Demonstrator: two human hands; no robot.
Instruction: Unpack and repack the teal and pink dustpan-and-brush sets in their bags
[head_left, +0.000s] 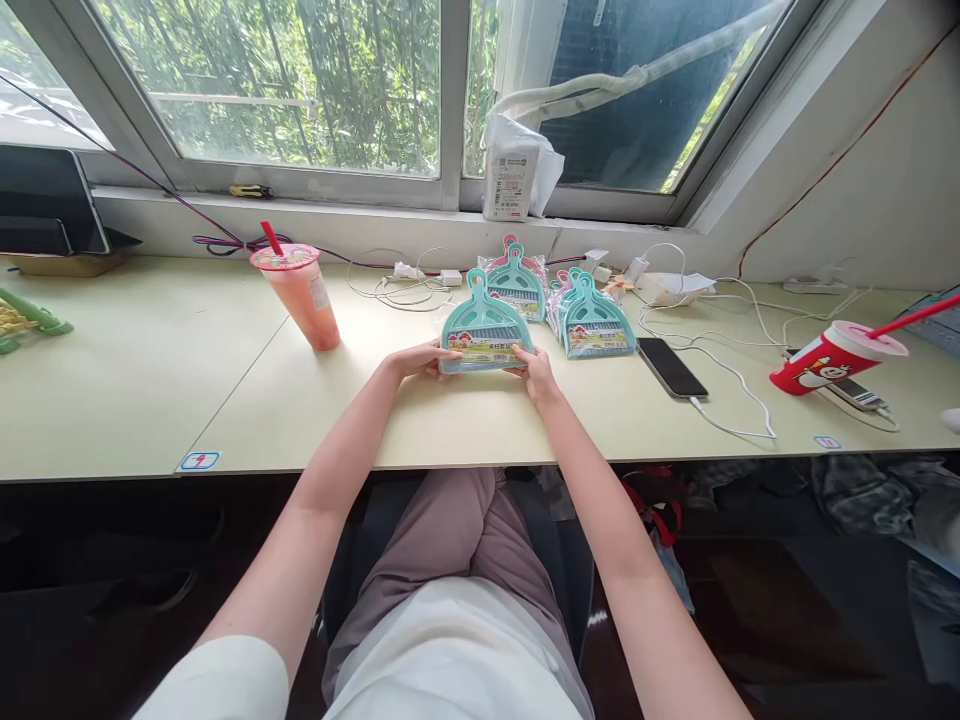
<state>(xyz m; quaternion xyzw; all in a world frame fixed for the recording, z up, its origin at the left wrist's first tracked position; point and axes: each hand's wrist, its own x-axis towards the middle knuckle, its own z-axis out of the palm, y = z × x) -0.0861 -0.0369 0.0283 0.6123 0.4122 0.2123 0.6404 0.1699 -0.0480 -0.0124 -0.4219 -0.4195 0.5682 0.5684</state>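
Both hands hold a packaged teal mini dustpan set (pixel 481 322) upright above the table, its handle with a hole pointing away from me. My left hand (pixel 424 360) grips its lower left corner, thumb over the printed label. At the lower right corner, my right hand (pixel 535 370) pinches the same set, thumb in front and fingers behind. Just behind it stands a stack of similar dustpan sets (pixel 517 280) in teal and pink. A second stack of dustpan sets (pixel 596 320) is to the right, close to my right hand but apart from it.
A pink drink cup (pixel 304 300) with a red straw stands left. A charging phone (pixel 672 368), white cables (pixel 739 385) and a red cup (pixel 832 360) lie right. A white box (pixel 510 185) sits on the windowsill. The table's front edge (pixel 465 466) runs above my lap.
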